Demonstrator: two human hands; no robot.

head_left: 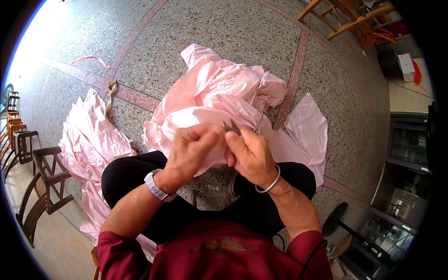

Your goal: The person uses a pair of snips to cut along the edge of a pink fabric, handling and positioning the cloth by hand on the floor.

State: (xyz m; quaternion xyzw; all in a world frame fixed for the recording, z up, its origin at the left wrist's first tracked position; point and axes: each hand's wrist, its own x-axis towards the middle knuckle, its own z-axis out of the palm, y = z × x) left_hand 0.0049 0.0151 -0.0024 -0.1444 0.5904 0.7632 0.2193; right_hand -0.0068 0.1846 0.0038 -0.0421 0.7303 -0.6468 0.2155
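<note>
My right hand (252, 156) is closed around small dark thread snips (232, 126), whose two pointed blades stick out past the thumb toward the left hand. My left hand (193, 147) is closed, thumb against fingers, just beside the blade tips; what it pinches is too small or hidden to make out. Beneath both hands a large heap of pale pink fabric (210, 88) spreads over my lap and the floor in front, loosely crumpled. One flat piece of the pink cloth (308, 123) hangs out past my right knee.
More pink fabric (88, 135) lies crumpled by my left knee. A tan cloth strip (111, 93) and a thin pink strip (91, 58) rest on the speckled floor. Dark chairs (51, 177) line the left; a wooden stool (345, 18), dark cabinets (408, 144) and a black fan (336, 218) stand right.
</note>
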